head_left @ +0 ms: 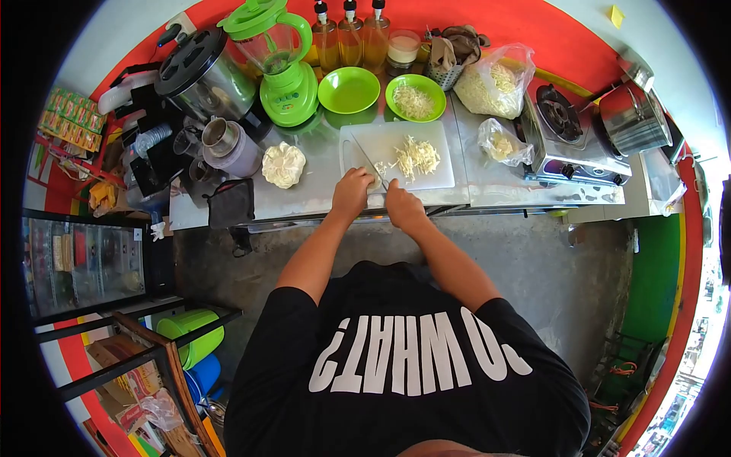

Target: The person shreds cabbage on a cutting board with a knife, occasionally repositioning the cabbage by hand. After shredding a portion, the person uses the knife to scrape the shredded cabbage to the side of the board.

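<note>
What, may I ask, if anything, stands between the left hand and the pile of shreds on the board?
The knife does: held in the right hand, it slants over the board between the left hand and the shreds.

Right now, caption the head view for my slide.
Knife in right hand, left hand close by, pale shreds on a cutting board.

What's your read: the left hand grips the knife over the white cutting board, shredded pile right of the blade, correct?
Wrong hand: the right hand grips the knife over the white cutting board, shredded pile right of the blade, as the head view shows.
</note>
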`<action>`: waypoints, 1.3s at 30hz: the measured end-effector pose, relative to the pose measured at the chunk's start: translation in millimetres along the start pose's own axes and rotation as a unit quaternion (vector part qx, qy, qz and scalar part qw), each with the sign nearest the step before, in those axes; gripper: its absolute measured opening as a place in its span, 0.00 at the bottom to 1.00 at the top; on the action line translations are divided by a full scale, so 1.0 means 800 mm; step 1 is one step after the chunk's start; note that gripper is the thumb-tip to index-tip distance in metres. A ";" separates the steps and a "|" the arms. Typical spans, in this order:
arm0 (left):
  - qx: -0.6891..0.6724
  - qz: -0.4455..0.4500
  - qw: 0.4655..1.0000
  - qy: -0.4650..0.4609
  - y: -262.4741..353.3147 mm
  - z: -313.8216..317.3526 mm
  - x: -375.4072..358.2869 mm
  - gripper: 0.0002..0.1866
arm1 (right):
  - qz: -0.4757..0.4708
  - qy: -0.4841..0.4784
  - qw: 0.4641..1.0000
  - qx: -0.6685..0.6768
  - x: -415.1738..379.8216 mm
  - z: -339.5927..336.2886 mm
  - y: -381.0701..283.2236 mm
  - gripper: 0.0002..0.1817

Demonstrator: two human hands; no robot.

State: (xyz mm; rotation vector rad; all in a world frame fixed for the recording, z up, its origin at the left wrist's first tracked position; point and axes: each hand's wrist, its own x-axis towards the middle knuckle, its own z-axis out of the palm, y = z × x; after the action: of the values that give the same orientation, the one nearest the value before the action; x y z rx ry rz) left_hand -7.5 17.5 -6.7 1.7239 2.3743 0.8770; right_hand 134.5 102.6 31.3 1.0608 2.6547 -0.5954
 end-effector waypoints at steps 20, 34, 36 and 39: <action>-0.041 -0.014 0.997 0.057 0.003 0.009 -0.010 0.07 | 0.015 -0.040 0.998 0.050 -0.027 0.010 -0.002 0.16; 0.083 0.102 0.991 -0.020 0.000 -0.024 -0.017 0.12 | 0.079 -0.010 0.990 0.113 -0.020 0.007 0.053 0.18; 0.043 0.067 0.997 -0.014 0.001 -0.030 -0.011 0.14 | 0.078 0.003 0.992 0.100 -0.025 -0.004 0.063 0.18; -0.005 0.043 0.999 -0.025 -0.008 -0.025 0.002 0.19 | 0.063 -0.002 0.996 0.060 -0.028 -0.016 0.070 0.15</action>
State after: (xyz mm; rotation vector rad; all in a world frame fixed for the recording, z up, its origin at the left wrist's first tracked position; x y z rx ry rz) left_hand -21.2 9.8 6.9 1.8335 2.2768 0.8457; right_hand 188.7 131.5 34.6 1.2483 2.5532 -0.7367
